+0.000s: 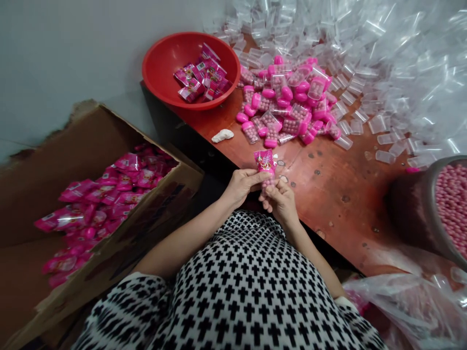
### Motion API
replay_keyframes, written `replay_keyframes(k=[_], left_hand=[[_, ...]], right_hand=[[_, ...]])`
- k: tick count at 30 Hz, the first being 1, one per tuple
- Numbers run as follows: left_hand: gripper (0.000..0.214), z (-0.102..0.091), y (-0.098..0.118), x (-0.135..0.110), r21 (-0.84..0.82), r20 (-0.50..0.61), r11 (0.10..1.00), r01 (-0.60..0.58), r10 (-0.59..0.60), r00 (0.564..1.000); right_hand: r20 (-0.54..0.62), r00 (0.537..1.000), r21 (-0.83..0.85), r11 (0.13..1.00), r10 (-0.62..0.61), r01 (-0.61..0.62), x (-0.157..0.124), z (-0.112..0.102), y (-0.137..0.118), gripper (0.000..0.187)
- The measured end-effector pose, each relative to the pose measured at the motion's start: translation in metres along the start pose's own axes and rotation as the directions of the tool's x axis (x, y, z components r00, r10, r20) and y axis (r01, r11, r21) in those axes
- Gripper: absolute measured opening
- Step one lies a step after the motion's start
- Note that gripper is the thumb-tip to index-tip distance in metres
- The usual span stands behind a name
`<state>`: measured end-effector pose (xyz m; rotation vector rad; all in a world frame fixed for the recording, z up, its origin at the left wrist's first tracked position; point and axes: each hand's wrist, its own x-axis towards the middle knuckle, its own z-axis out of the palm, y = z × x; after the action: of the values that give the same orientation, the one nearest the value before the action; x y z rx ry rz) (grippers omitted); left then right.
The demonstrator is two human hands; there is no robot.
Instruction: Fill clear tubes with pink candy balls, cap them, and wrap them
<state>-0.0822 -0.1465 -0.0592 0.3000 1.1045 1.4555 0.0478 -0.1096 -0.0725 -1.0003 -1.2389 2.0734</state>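
Note:
Just past the table's near edge, a printed pink packet (265, 161) is held upright between my two hands. Pink candy balls in a clear candy container (269, 183) show at its lower end; I cannot tell how far the container sits inside the packet. My left hand (241, 187) is closed, pinching the packet's left side with thumb and fingers. At the lower right, my right hand (283, 200) is closed around the container, which its fingers partly hide. Beyond the hands lies a heap of filled candy containers with pink caps (288, 104).
A red bowl (153, 80) of flat pink packets stands at the table's far left corner. Left and lower is an open cardboard box (146, 233) with filled packets. Empty clear cups (412, 82) pile up at the back right. A bucket (408, 199) of pink balls stands right.

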Motion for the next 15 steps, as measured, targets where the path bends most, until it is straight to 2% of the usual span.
replay_keyframes(k=[3,5,8,10,12,15], left_hand=[[0.035,0.0019,-0.0024,-0.0027,0.079,-0.003,0.997,-0.012,0.013,1.0],[0.034,0.0018,-0.0028,-0.0036,0.043,-0.009,0.999,0.003,-0.002,1.0],[0.036,-0.0019,0.0002,-0.0036,-0.097,-0.039,0.994,0.053,-0.057,0.998],[0.037,-0.0048,0.0021,-0.0038,-0.145,-0.063,0.988,0.045,-0.054,0.997],[0.036,-0.0056,0.0009,-0.005,-0.125,-0.044,0.992,0.036,-0.042,0.998],[0.036,-0.0021,-0.0053,-0.009,-0.076,0.018,0.996,0.055,-0.054,0.998]], right_hand=[[-0.076,0.995,-0.067,0.996,-0.062,0.057,0.0013,0.0011,-0.0001,0.037],[-0.103,0.988,-0.115,0.988,-0.119,0.107,0.0004,0.0013,-0.0005,0.038],[-0.031,0.986,-0.067,0.985,-0.162,0.16,-0.0022,0.0,-0.0019,0.046],[0.028,0.986,-0.022,0.986,-0.163,0.164,-0.003,-0.002,-0.0028,0.048],[0.042,0.988,0.002,0.989,-0.146,0.146,-0.0013,-0.0038,-0.0029,0.043],[0.005,0.994,0.022,0.994,-0.108,0.108,0.0053,-0.0026,-0.0013,0.043]])
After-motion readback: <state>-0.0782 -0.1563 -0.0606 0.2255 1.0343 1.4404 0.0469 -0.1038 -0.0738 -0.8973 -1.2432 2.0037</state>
